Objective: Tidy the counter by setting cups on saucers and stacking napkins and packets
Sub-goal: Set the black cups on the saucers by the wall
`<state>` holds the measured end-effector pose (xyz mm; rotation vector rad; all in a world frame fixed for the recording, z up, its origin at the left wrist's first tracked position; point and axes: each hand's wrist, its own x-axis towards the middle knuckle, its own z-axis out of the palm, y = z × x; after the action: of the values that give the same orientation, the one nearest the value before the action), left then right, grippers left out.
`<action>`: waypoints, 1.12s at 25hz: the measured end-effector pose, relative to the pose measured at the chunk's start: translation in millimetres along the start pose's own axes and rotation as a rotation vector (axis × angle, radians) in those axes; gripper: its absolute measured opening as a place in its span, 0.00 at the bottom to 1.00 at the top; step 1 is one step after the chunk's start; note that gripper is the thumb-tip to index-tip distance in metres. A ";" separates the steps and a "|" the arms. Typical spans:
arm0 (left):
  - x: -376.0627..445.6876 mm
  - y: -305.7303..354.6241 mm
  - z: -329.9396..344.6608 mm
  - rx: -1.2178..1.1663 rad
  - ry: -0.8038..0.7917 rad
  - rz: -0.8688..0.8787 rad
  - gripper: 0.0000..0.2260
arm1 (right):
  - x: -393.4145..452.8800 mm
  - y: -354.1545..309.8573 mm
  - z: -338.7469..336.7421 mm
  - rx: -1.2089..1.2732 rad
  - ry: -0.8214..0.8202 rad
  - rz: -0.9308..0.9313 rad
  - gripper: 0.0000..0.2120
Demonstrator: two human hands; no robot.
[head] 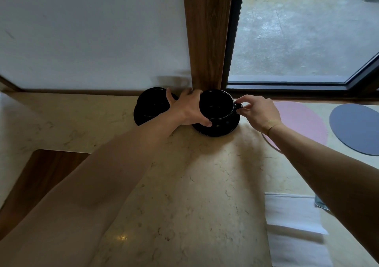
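A black cup [217, 104] stands on a black saucer [217, 130] at the back of the marble counter [194, 184], by the wooden post. My left hand [187, 108] curls round the cup's left side, thumb down at the saucer. My right hand [259, 111] pinches the cup's small handle on the right. A second black saucer [150, 104] lies just left, partly hidden behind my left hand. White napkins [293, 225] lie at the near right.
A pink round mat [303, 121] and a dark blue one [356, 127] lie at the right. A wooden post [207, 35] and a window stand behind the cup. A dark wooden recess [41, 174] opens at the near left. Something bluish [320, 202] shows under my right forearm.
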<state>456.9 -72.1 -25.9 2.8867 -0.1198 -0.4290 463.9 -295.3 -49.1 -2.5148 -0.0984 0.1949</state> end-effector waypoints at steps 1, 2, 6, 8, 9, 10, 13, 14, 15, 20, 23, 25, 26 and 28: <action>-0.6 -0.3 1.1 -0.006 0.003 -0.004 0.48 | -0.6 -0.5 0.1 -0.008 0.001 -0.001 0.10; -1.7 -0.1 2.2 -0.013 0.007 -0.010 0.47 | -1.3 -0.9 0.6 -0.012 0.003 -0.001 0.11; -7.8 2.6 3.7 -0.060 0.016 -0.025 0.46 | -3.5 -3.5 2.9 -0.004 0.017 0.020 0.12; -8.9 3.2 3.0 -0.069 0.016 -0.025 0.45 | -4.3 -4.3 3.3 -0.003 0.019 0.029 0.12; -8.8 3.3 2.7 -0.069 0.012 -0.028 0.45 | -5.0 -4.4 3.3 0.001 0.023 0.033 0.13; -8.3 3.2 2.6 -0.070 0.008 -0.029 0.45 | -6.1 -4.4 3.1 0.005 0.028 0.035 0.13; -8.3 3.2 3.3 -0.075 0.007 -0.033 0.47 | -11.4 -3.4 3.6 0.009 0.021 0.027 0.19; -9.2 2.7 3.6 -0.073 0.011 -0.033 0.48 | -13.9 -2.8 3.6 0.005 0.019 0.022 0.20; -10.9 2.0 4.1 -0.070 0.018 -0.033 0.49 | -17.2 -2.6 3.0 -0.009 0.020 0.016 0.22; -34.1 0.0 3.6 -0.085 0.068 -0.039 0.50 | -46.5 -4.7 -5.3 -0.107 0.037 -0.021 0.26; -61.2 4.3 -1.5 -0.109 0.068 -0.034 0.49 | -73.7 -7.4 -16.3 -0.190 0.056 -0.063 0.27; -86.0 8.4 -2.5 -0.121 0.079 -0.024 0.48 | -96.1 -10.0 -27.2 -0.253 0.064 -0.093 0.28; -100.3 11.3 -2.8 -0.126 0.095 -0.019 0.48 | -108.9 -11.2 -32.6 -0.284 0.073 -0.103 0.29; -129.9 18.3 -1.9 -0.129 0.132 -0.014 0.47 | -135.6 -10.9 -42.3 -0.339 0.113 -0.131 0.31</action>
<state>332.7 -74.9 16.1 2.7800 -0.0488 -0.2387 336.7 -326.2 7.2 -2.8372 -0.2699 -0.0210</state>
